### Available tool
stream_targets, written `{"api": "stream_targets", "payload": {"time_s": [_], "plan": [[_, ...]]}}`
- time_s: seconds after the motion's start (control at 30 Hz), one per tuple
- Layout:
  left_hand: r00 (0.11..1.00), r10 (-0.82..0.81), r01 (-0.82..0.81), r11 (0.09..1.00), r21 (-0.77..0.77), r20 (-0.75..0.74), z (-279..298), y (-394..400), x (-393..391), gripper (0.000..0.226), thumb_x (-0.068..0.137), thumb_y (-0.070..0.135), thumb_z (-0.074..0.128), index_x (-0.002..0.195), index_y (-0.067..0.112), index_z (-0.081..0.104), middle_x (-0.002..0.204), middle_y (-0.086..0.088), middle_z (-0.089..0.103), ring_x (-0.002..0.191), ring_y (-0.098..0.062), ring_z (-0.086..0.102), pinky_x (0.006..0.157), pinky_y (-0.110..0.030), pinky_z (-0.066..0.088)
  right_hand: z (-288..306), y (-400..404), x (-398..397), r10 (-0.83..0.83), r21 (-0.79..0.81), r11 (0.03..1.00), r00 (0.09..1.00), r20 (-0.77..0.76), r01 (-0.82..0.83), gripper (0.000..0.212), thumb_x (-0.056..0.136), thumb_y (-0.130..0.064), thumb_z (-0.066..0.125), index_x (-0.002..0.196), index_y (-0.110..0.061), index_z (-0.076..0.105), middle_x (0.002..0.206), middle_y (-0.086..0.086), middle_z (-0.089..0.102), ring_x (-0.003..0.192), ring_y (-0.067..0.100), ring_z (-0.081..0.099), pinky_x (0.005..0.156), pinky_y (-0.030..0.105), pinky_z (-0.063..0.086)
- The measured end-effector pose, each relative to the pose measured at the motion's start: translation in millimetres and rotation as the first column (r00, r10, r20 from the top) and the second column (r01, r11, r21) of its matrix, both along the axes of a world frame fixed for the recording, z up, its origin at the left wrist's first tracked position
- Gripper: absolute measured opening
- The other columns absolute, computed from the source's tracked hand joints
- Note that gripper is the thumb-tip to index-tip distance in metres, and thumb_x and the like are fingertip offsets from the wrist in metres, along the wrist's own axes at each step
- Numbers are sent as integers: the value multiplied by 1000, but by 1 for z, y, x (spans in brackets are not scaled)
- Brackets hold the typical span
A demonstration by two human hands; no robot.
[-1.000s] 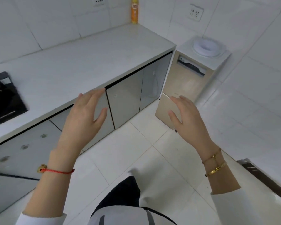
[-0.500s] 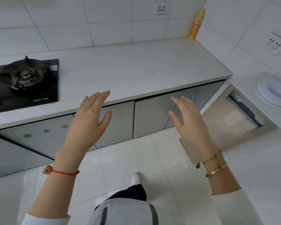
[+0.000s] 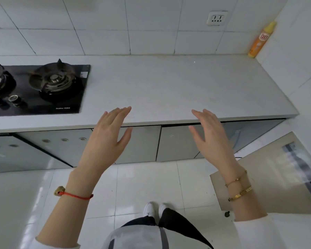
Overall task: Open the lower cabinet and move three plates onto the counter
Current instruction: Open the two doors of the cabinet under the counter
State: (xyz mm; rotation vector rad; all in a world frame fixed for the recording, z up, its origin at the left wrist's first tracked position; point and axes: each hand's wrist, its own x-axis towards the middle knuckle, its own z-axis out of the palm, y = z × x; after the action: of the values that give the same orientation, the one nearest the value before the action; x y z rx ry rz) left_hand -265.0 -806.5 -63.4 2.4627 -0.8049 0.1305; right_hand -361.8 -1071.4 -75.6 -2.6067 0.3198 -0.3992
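A white counter [image 3: 169,87] runs across the view, with grey glossy lower cabinet doors [image 3: 140,144] beneath it, all closed. My left hand [image 3: 106,139] hovers in front of the counter's front edge, fingers apart, holding nothing. My right hand [image 3: 210,137] is raised the same way a little to the right, palm facing inward and empty. Both hands are apart from the doors and the counter. No plates are in view.
A black gas hob [image 3: 38,88] sits at the counter's left. An orange spray bottle [image 3: 260,40] stands in the back right corner under a wall socket [image 3: 216,18]. A beige low unit [image 3: 269,177] stands on the floor at right. My feet [image 3: 154,209] are on white tiles.
The view has swung left and squared up to the counter, bringing the hob fully into sight. Both hands stayed raised and open in front of me.
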Motion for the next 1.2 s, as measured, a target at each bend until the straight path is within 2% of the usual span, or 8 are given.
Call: {"api": "stream_targets", "payload": {"time_s": [0.17, 0.4, 0.7, 0.97, 1.2], "plan": [[998, 59, -59, 998, -10, -3, -4, -17, -5, 50, 97, 20, 52, 145, 14, 40, 142, -2, 51, 139, -20, 39, 117, -42, 29, -4, -23, 15, 69, -2, 998, 998, 5, -69, 42, 100, -25, 48, 140, -13, 45, 141, 2, 50, 143, 18, 29, 117, 43, 26], [988, 154, -154, 988, 0, 4, -15, -35, -10, 49, 97, 22, 52, 144, 14, 42, 142, -1, 52, 137, -19, 42, 114, -31, 32, -15, -47, 34, 181, -21, 983, 984, 1, -181, 41, 99, -25, 48, 138, -12, 47, 141, 3, 51, 142, 21, 30, 117, 45, 27], [971, 240, -239, 971, 26, -1, -55, -45, -4, 46, 97, 22, 53, 141, 15, 46, 135, -1, 57, 126, -23, 50, 102, -41, 44, -55, -63, 48, 217, -35, 975, 976, -23, -218, 40, 100, -26, 47, 138, -12, 47, 141, 3, 51, 142, 21, 31, 117, 44, 27], [969, 244, -247, 963, 105, 35, -160, -53, 5, 45, 97, 23, 51, 141, 14, 47, 134, -2, 58, 123, -24, 51, 103, -38, 42, -158, -66, 64, 222, -71, 973, 975, 11, -221, 41, 101, -28, 44, 139, -12, 45, 144, 3, 47, 144, 19, 25, 118, 32, 20], [960, 250, -261, 962, 77, 127, -277, -56, 20, 47, 97, 23, 51, 142, 12, 45, 132, -6, 58, 117, -27, 55, 98, -40, 46, -266, -62, 86, 240, -107, 968, 962, 132, -227, 42, 100, -26, 47, 139, -9, 47, 143, 6, 49, 142, 24, 30, 119, 33, 21]]}}
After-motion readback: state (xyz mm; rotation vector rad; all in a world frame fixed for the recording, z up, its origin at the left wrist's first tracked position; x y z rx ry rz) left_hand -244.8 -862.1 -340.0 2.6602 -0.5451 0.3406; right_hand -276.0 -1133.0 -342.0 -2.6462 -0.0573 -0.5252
